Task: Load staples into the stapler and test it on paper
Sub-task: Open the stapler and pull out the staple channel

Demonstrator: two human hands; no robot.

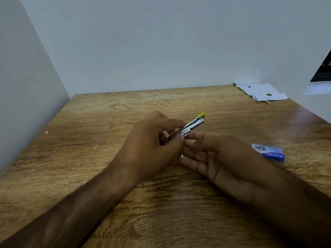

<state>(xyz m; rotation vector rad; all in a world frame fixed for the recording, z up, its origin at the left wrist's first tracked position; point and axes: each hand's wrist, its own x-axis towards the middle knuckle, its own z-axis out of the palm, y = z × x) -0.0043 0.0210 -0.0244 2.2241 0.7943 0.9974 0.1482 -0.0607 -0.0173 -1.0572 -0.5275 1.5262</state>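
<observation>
Stapler (192, 126) held up off the wooden table (100, 119) at mid-frame, tilted, nose pointing up and to the right; yellow tip at the far end, metal magazine channel showing along the side, rear end buried in the left hand (152, 142). Left hand curled shut around the stapler's rear, fingers wrapped over the top, thumb side toward the camera. Right hand (220, 158) just beside, palm up, fingers loosely spread and nearly straight, fingertips (188, 141) meeting the left hand's fingers right under the stapler's middle; gripping nothing that can be seen. Small shiny bit between the 2 hands at the lower fingertips, too blurred to identify. Open or closed state of the magazine not resolvable through the motion blur. Small blue staple box (268, 152) lying flat on the table to the right of the right hand, near but apart from it. Crumpled white paper (259, 91) at the far right corner of the table, against the wall, well apart from both hands. Both forearms bare, entering from the bottom edge. Plain pale walls behind and on the left; dark object cut off at the right edge.
</observation>
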